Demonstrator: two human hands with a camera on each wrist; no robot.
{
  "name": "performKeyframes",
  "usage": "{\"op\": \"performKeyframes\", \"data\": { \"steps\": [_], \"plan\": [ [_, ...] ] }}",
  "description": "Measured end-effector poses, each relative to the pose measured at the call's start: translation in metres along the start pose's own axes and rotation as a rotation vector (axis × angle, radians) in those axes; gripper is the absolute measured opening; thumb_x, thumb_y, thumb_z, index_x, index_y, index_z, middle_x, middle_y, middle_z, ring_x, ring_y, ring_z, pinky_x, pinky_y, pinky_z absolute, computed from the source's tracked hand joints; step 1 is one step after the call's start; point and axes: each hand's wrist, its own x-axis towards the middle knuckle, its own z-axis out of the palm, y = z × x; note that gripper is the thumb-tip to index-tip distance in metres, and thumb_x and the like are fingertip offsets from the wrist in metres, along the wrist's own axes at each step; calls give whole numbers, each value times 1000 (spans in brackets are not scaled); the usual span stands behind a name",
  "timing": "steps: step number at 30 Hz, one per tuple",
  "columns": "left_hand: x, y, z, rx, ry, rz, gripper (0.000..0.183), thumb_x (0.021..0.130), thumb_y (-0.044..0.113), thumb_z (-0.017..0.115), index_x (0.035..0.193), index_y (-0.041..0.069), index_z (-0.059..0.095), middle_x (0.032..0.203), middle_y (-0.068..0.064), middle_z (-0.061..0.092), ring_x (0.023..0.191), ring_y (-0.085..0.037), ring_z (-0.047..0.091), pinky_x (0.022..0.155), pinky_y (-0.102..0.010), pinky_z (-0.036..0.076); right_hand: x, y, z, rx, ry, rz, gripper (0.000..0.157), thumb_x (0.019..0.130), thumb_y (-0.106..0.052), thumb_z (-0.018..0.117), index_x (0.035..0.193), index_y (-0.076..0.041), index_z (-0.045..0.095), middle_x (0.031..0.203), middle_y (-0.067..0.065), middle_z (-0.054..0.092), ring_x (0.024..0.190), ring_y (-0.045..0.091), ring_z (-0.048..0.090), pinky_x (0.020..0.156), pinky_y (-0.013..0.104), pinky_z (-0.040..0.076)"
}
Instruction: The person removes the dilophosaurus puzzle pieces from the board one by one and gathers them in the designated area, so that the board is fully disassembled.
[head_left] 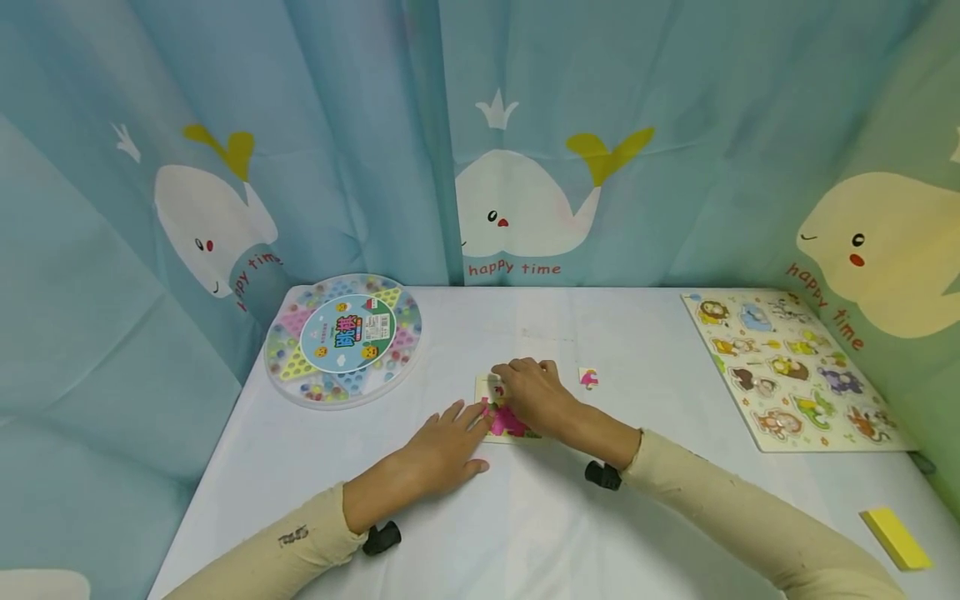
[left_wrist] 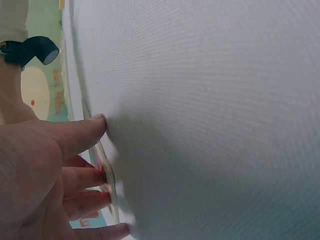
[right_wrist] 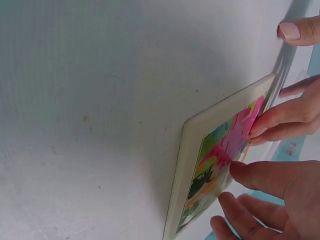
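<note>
A small jigsaw puzzle (right_wrist: 225, 142) with a pink figure lies flat in a cream frame on the white table. My left hand (head_left: 442, 450) rests at its left side, fingers extended, with some fingertips touching the picture. In the left wrist view, the left thumb (left_wrist: 80, 135) points at the tabletop near the board's edge. My right hand (head_left: 536, 400) is over the puzzle's upper right part. Its thumb (right_wrist: 265, 177) and bent fingers meet the picture close together; whether a piece is between them cannot be told. A loose pink-and-white puzzle piece (head_left: 588, 378) lies beyond the right hand.
A round Chinese checkers box (head_left: 345, 342) lies at the back left. At the right is an animal puzzle board (head_left: 795, 367), with a yellow block (head_left: 896, 539) nearer the front. Blue whale-print curtains (head_left: 360, 150) enclose the table (head_left: 547, 525).
</note>
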Motion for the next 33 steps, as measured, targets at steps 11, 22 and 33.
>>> {"op": "performKeyframes", "data": {
  "steps": [11, 22, 33],
  "plan": [
    [-1, 3, -2, 2, 3, 4, 64, 106, 40, 64, 160, 10, 46, 169, -9, 37, 154, -39, 38, 116, -60, 44, -1, 4, 0, 11, -2, -9, 55, 92, -12, 81, 144, -9, 62, 130, 13, 68, 128, 35, 60, 106, 64, 44],
    [0, 0, -2, 4, 11, 12, 65, 106, 41, 64, 159, 10, 46, 169, -9, 37, 153, -40, 38, 116, -60, 44, -1, 5, 0, 47, 48, -42, 62, 92, -6, 79, 149, -9, 54, 125, 14, 66, 121, 30, 62, 107, 64, 42],
    [-1, 0, 1, -18, 6, 8, 65, 106, 42, 62, 160, 10, 45, 169, -10, 37, 154, -40, 37, 116, -61, 43, -2, 13, 2, 159, 66, -117, 44, 95, 2, 74, 136, -8, 62, 111, 8, 68, 111, 25, 65, 104, 60, 44]
  ]
}}
